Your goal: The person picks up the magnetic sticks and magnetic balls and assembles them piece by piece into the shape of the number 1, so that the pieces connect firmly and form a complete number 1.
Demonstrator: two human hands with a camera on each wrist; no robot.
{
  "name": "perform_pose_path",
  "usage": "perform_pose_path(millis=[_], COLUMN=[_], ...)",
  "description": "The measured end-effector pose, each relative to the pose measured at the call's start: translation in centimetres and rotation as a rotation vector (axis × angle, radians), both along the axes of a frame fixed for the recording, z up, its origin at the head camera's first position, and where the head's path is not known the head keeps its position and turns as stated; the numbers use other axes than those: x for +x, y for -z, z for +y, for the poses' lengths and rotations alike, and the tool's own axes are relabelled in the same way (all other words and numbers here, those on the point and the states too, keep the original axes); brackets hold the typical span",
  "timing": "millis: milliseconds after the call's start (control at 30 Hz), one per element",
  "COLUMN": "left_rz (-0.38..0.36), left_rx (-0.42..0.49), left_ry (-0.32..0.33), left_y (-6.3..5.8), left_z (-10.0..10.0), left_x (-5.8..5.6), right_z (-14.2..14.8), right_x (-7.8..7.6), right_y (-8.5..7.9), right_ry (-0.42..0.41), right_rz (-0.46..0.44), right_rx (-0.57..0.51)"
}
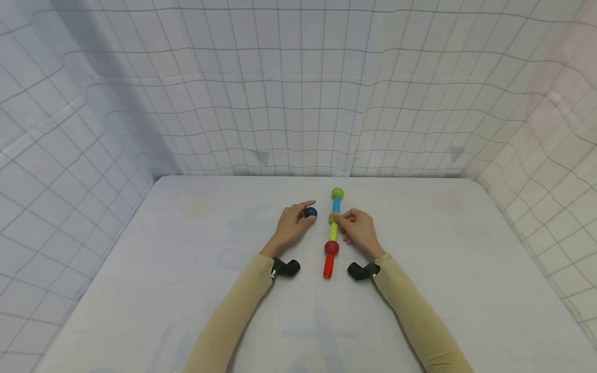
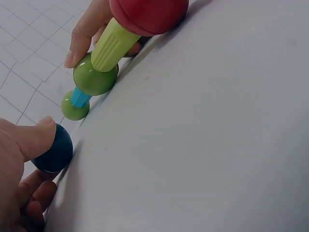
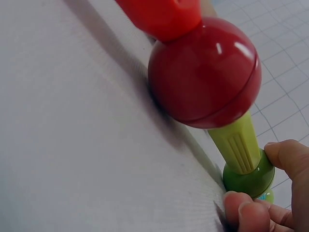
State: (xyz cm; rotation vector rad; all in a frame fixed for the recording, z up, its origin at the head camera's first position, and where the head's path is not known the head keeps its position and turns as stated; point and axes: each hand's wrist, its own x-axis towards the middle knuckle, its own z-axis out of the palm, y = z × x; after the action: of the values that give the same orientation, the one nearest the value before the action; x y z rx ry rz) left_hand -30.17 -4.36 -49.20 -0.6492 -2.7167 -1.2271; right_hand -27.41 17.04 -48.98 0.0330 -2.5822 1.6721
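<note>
A straight chain of rods and balls lies on the white table. From the near end it runs red rod, red ball, yellow-green rod, middle green ball, light blue rod and far green ball. My right hand pinches the middle green ball between thumb and fingers from the right side. To the left of the chain, my left hand holds a dark blue ball low at the tabletop, thumb on one side and fingers on the other. The blue ball is apart from the chain.
The white table extends on both sides of the chain. White cloth with a dark grid hangs behind and beside it. Each wrist wears a black camera mount, the left one and the right one both near the red rod.
</note>
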Motion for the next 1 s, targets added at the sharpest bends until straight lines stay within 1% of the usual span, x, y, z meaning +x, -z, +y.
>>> perform_pose_path(millis=[100, 267, 433, 567, 667, 800, 1000], left_rz=[0.004, -0.007, -0.032, -0.057, -0.049, -0.018, -0.017], left_rx=[0.019, 0.057, 0.088, 0.114, 0.132, 0.164, 0.219], left_ry=[0.002, -0.021, -0.053, -0.073, -0.076, -0.089, -0.136], left_y=[-0.1, -0.1, 0.1, 0.2, 0.4, 0.5, 0.5], left_z=[-0.6, -1.2, -1.4, -1.5, -1.5, -1.5, -1.4], left_x=[0.8, 1.9, 2.7, 3.6, 4.4, 5.3, 6.1], right_z=[0.0, 0.0, -0.1, -0.3, -0.4, -0.5, -0.7], right_x=[-0.1, -0.2, -0.2, -0.5, -0.7, -1.0, -1.6], right_y=[0.0, 0.0, -0.3, -0.3, -0.3, -0.5, -0.8], right_ry=[-0.001, -0.002, 0.003, 0.013, 0.016, 0.014, 0.003], right_rz=[-0.009, -0.012, -0.016, -0.026, -0.027, -0.03, -0.037], right_rx=[0.003, -0.005, -0.012, -0.004, 0.016, 0.048, 0.073])
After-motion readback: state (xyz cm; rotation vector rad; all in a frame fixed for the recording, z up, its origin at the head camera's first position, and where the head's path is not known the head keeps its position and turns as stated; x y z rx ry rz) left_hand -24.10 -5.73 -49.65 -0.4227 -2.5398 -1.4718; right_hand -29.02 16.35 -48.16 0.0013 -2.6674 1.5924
